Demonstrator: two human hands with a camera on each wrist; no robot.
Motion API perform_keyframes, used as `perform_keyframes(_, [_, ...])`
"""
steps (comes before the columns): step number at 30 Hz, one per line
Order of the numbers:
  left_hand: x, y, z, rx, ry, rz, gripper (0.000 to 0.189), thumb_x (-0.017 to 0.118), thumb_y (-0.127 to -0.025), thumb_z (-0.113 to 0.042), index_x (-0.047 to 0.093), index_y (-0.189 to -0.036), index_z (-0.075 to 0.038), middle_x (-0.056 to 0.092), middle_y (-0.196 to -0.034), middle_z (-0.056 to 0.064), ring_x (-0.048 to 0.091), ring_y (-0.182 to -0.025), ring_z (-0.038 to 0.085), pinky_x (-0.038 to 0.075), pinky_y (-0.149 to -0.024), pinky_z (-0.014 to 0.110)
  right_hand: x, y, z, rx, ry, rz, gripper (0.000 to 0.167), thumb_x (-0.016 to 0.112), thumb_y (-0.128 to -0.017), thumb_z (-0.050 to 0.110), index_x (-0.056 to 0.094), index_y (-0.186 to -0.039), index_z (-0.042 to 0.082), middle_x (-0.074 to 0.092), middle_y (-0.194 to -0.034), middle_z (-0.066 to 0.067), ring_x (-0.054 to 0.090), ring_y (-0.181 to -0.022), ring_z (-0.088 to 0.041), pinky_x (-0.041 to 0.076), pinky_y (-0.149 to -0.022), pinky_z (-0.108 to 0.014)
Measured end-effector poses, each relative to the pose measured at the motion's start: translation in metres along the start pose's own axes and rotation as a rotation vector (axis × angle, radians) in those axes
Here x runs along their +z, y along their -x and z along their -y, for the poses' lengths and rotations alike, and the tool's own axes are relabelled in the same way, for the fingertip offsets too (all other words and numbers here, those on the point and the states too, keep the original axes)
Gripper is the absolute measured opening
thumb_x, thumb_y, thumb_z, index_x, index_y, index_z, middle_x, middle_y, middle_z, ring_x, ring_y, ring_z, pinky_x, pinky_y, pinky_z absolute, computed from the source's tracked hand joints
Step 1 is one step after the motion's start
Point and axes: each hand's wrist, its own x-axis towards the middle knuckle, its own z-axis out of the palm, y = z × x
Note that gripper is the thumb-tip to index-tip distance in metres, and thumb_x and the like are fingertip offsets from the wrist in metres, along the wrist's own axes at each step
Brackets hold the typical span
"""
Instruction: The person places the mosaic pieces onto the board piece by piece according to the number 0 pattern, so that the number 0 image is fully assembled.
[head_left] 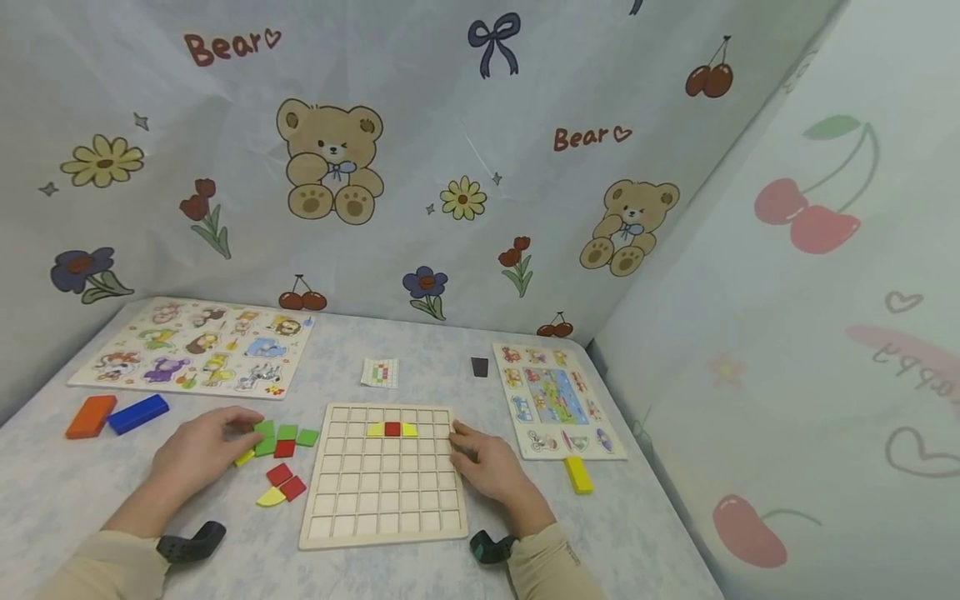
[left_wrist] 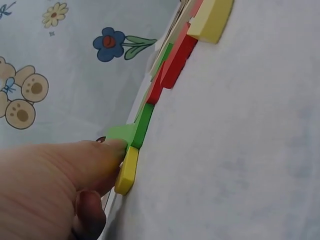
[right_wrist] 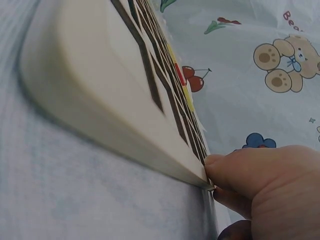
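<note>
A wooden grid board (head_left: 382,483) lies on the table. In one of its upper rows sit a red square tile (head_left: 392,429) and, on either side of it, a yellow curved tile (head_left: 375,430) and another yellow curved tile (head_left: 408,430). My left hand (head_left: 201,446) is left of the board, thumb and fingers pinching a green tile (left_wrist: 120,132) among several loose green, red and yellow tiles. A yellow tile (left_wrist: 127,171) lies beneath that thumb. My right hand (head_left: 491,468) grips the board's right edge, thumb at the top side (right_wrist: 215,161).
Behind the board lies a small pattern card (head_left: 381,372) near a dark piece (head_left: 480,367). An animal puzzle (head_left: 225,346) is at back left, another picture puzzle (head_left: 555,400) at right. Orange (head_left: 92,417), blue (head_left: 138,414) and yellow blocks (head_left: 578,475) lie at the sides.
</note>
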Motion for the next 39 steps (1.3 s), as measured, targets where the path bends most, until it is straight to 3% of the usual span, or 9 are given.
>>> perform_keyframes(7, [0.0,0.001,-0.001,-0.06,0.069,-0.046,0.041,0.07,-0.097,-0.045,0.072,-0.122,-0.012,0.073,-0.116,0.014,0.065,-0.105,0.039,0.048,-0.08,0.054,0.0,0.0,0.001,-0.005,0.002,-0.009,0.041,0.064,-0.102,0.025,0.064,-0.14,0.011,0.053,-0.154,-0.003,0.053,-0.14,-0.026,0.044,-0.112,-0.048])
perform_keyframes(14, [0.004,-0.001,-0.014,-0.039,0.173,-0.085,0.05,0.064,-0.098,-0.056,0.073,-0.124,-0.014,0.074,-0.115,0.009,0.061,-0.092,0.024,0.046,-0.067,0.031,0.0,0.001,0.0,-0.02,0.011,-0.02,0.041,0.063,-0.102,0.025,0.064,-0.14,0.01,0.054,-0.153,-0.004,0.054,-0.138,-0.028,0.045,-0.111,-0.049])
perform_keyframes(20, [0.011,-0.006,-0.043,0.025,0.202,-0.063,0.037,0.069,-0.097,-0.047,0.077,-0.118,-0.017,0.075,-0.112,0.005,0.06,-0.094,0.022,0.046,-0.069,0.031,0.0,0.001,-0.001,-0.026,0.013,-0.014,0.041,0.063,-0.103,0.027,0.064,-0.14,0.01,0.054,-0.153,-0.004,0.056,-0.137,-0.028,0.046,-0.109,-0.049])
perform_keyframes(26, [0.023,-0.012,-0.079,0.047,0.182,0.028,0.026,0.076,-0.093,-0.04,0.078,-0.11,-0.021,0.074,-0.105,0.001,0.063,-0.088,0.019,0.047,-0.068,0.032,0.001,-0.001,-0.002,-0.044,0.018,-0.022,0.041,0.064,-0.102,0.025,0.064,-0.14,0.008,0.054,-0.153,-0.006,0.056,-0.136,-0.027,0.047,-0.109,-0.048])
perform_keyframes(30, [0.035,-0.017,-0.1,0.064,0.143,0.08,0.017,0.077,-0.091,-0.042,0.079,-0.102,-0.028,0.074,-0.102,-0.007,0.064,-0.095,0.016,0.046,-0.073,0.034,0.0,-0.001,-0.002,-0.044,0.025,-0.024,0.04,0.064,-0.102,0.024,0.064,-0.139,0.008,0.054,-0.152,-0.006,0.057,-0.136,-0.027,0.047,-0.109,-0.047])
perform_keyframes(39, [0.058,-0.022,-0.128,0.095,0.135,0.147,0.01,0.078,-0.091,-0.037,0.078,-0.098,-0.029,0.072,-0.095,-0.011,0.063,-0.088,0.01,0.048,-0.074,0.035,-0.002,0.0,0.003,-0.021,0.015,-0.013,0.04,0.064,-0.102,0.023,0.065,-0.139,0.008,0.054,-0.153,-0.006,0.056,-0.137,-0.027,0.046,-0.11,-0.047])
